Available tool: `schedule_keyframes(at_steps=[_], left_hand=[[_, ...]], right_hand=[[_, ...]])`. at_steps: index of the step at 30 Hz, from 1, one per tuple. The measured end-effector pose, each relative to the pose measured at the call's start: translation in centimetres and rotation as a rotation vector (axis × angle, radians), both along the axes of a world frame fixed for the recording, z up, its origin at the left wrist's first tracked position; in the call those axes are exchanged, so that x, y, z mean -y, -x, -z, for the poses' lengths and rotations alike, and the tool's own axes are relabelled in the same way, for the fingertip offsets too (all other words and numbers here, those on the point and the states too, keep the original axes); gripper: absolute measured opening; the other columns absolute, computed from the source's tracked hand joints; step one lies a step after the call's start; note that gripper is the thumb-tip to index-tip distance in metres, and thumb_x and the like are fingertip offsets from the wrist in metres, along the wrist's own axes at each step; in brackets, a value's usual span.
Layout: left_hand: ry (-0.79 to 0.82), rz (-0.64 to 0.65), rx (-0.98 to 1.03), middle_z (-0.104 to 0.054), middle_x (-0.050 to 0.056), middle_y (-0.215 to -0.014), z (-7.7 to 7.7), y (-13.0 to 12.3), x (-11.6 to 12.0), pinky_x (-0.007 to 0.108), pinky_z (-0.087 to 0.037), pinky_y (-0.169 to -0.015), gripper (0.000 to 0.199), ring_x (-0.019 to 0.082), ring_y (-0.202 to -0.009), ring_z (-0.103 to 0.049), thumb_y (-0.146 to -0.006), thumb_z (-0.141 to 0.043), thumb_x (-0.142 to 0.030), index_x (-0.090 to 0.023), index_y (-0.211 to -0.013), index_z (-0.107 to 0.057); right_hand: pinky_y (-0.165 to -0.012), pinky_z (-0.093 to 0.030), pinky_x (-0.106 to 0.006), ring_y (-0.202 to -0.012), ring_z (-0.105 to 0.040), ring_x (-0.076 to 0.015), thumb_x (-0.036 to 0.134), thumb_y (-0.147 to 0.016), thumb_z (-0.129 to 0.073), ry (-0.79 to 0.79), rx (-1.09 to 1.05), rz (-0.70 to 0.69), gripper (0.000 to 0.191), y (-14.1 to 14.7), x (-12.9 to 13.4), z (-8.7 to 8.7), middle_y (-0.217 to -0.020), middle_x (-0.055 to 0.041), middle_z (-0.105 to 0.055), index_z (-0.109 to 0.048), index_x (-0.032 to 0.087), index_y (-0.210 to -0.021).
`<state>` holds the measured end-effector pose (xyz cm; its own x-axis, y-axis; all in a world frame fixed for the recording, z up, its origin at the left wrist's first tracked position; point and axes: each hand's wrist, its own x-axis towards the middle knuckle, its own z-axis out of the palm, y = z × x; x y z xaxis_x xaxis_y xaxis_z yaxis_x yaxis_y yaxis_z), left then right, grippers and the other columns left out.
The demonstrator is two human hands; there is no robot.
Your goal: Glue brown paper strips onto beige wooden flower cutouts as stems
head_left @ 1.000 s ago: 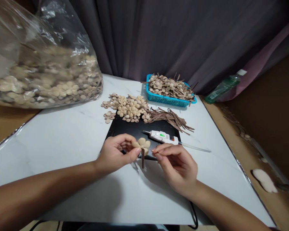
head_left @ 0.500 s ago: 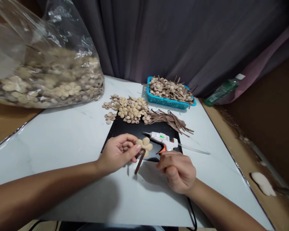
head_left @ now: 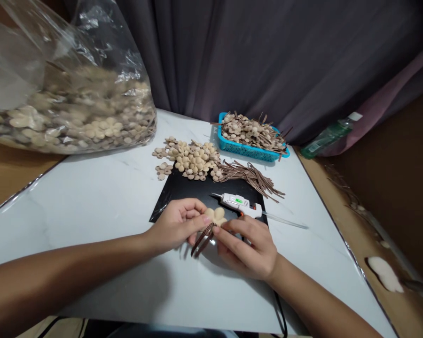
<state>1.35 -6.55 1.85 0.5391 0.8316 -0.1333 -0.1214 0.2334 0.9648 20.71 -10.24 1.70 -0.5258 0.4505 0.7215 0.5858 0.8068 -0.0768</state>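
My left hand [head_left: 181, 224] pinches a cream flower [head_left: 216, 214] by its left petals, with the thumb on top. A brown cord [head_left: 203, 238] hangs in a loop from the flower's middle toward me. The fingertips of my right hand [head_left: 248, 244] are closed on the cord's end where it meets the flower; the exact contact is partly hidden. Just behind my right hand, a white glue gun [head_left: 238, 202] lies on a black mat [head_left: 183, 190], its nozzle pointing left and a clear glue stick [head_left: 285, 220] sticking out of its back.
Behind the mat are a heap of flowers [head_left: 195, 157] and a bundle of brown cords [head_left: 250, 176]. A blue basket [head_left: 250, 149] holds finished-looking flowers with cords. A big clear bag [head_left: 102, 108] of flowers stands left; a green bottle [head_left: 329, 136] lies tilted at right.
My right hand has moved left and in to the flower, its fingers now at the cord. The cord has swung to a loop pointing lower left.
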Motion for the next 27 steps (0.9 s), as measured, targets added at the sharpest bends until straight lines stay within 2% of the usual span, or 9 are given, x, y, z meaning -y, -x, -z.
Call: schedule_keyframes(at_steps=[2, 5, 9, 13, 17, 27], left_hand=[[0.049, 0.054, 0.027, -0.053, -0.006, -0.043, 0.0, 0.0, 0.0, 0.011, -0.033, -0.034, 0.028, 0.003, -0.032, -0.041, -0.077, -0.066, -0.040, -0.013, -0.074, -0.058], [0.088, 0.082, 0.047, -0.062, 0.000, -0.052, 0.1, 0.0, 0.1, 0.013, -0.035, -0.034, 0.030, 0.004, -0.034, -0.045, -0.075, -0.066, -0.041, -0.013, -0.074, -0.056], [0.081, 0.151, 0.111, -0.066, 0.003, -0.065, 0.2, 0.1, 0.1, 0.018, -0.046, -0.046, 0.033, 0.010, -0.051, -0.058, -0.070, -0.072, -0.039, -0.013, -0.080, -0.055], [-0.017, 0.102, 0.052, -0.065, 0.003, -0.073, 0.2, 0.1, 0.1, 0.022, -0.050, -0.060, 0.024, 0.012, -0.064, -0.062, -0.071, -0.072, -0.027, -0.013, -0.083, -0.057], [-0.092, 0.086, 0.037, -0.065, 0.003, -0.072, 0.0, 0.0, 0.1, 0.023, -0.052, -0.062, 0.015, 0.012, -0.065, -0.063, -0.076, -0.067, -0.021, -0.012, -0.085, -0.059], [-0.135, 0.073, 0.029, -0.072, 0.007, -0.084, 0.0, 0.1, 0.2, 0.024, -0.056, -0.068, 0.026, 0.015, -0.071, -0.068, -0.075, -0.066, -0.016, -0.013, -0.101, -0.063]], right_hand=[[-0.057, -0.053, -0.030, -0.069, -0.063, -0.0175, 0.008, -0.074, -0.065, 0.024, -0.016, -0.049, 0.041, 0.0, 0.0, -0.3, -0.086, -0.0087, -0.068, -0.060, 0.018, -0.114], [-0.068, -0.057, -0.032, -0.079, -0.067, -0.0189, 0.007, -0.078, -0.061, 0.057, -0.064, -0.093, 0.032, 0.1, 0.4, -1.0, -0.089, -0.0081, -0.070, -0.060, 0.020, -0.108], [-0.061, -0.058, -0.031, -0.071, -0.068, -0.0189, 0.009, -0.080, -0.059, 0.242, -0.181, -0.049, 0.024, 0.6, 0.9, -1.9, -0.079, -0.0050, -0.070, -0.059, 0.023, -0.100], [-0.063, -0.058, -0.035, -0.075, -0.068, -0.0213, 0.009, -0.082, -0.056, 0.398, -0.186, -0.111, 0.025, 0.5, 0.7, -1.6, -0.082, -0.0080, -0.070, -0.056, 0.022, -0.103], [-0.068, -0.058, -0.036, -0.083, -0.068, -0.0227, 0.005, -0.082, -0.055, 0.353, -0.156, -0.157, 0.031, 0.1, 0.4, -1.0, -0.087, -0.0116, -0.070, -0.056, 0.017, -0.110], [-0.070, -0.059, -0.034, -0.090, -0.066, -0.0243, 0.002, -0.082, -0.054, 0.075, -0.022, -0.158, 0.027, 0.1, 0.1, -1.5, -0.085, -0.0141, -0.069, -0.061, 0.009, -0.107]])
